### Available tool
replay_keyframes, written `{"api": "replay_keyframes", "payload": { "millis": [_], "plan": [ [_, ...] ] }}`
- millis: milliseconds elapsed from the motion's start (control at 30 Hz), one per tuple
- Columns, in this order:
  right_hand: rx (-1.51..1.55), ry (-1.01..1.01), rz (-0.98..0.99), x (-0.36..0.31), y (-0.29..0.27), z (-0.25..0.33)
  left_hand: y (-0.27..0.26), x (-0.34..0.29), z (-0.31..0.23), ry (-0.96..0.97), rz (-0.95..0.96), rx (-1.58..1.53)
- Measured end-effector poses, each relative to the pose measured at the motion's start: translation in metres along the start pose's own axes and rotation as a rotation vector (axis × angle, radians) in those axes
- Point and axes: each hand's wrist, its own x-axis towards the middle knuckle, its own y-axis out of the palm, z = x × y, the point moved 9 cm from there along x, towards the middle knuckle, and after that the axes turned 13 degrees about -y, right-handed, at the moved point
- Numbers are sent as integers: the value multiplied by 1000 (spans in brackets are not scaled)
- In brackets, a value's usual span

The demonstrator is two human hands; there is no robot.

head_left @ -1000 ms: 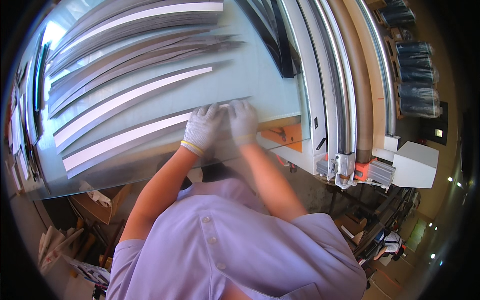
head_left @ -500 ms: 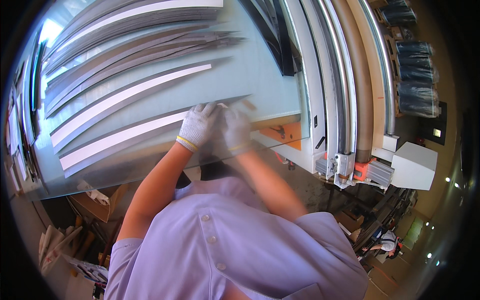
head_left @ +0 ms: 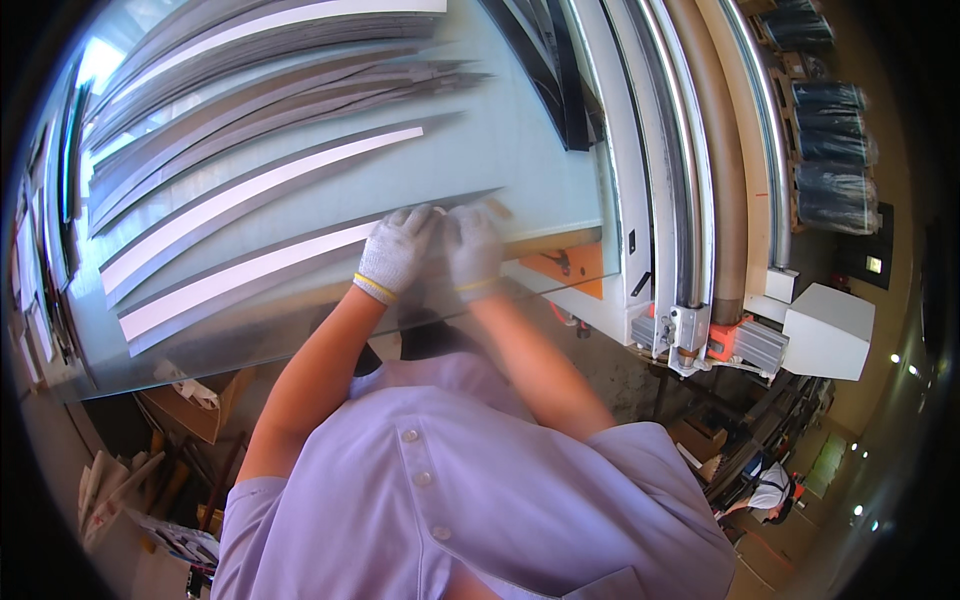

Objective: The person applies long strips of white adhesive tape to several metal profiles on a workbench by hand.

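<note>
large clear glass sheet (head_left: 300, 200) lay under both gloved hands, left hand (head_left: 398, 252) and right hand (head_left: 474, 250) pressing flat; white cutting rail (head_left: 640, 200) stood beside.

We cannot tell what our gloved right hand (head_left: 474, 250) grips; it is blurred at centre frame. The glass sheet (head_left: 300, 150) runs off the upper left edge.

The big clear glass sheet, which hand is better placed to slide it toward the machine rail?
Probably the right hand: it rests on the large clear glass sheet nearer the white machine rail than the left hand.
</note>
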Motion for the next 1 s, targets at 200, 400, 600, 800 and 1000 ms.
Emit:
{"api": "replay_keyframes", "payload": {
  "millis": [200,400,600,800,1000],
  "plan": [
    [-48,39,23,9,-2,2,-9,1,-9,68,-81,37],
    [-34,-16,12,4,-2,7,-7,-3,-11,26,-89,53],
    [-10,-9,10,2,0,6,-3,-4,-9,-17,-67,75],
    [-2,2,4,0,1,6,1,-8,-11,-28,-26,165],
    [22,-6,32,0,0,7,-2,-7,-9,-80,-10,173]
  ]
}}
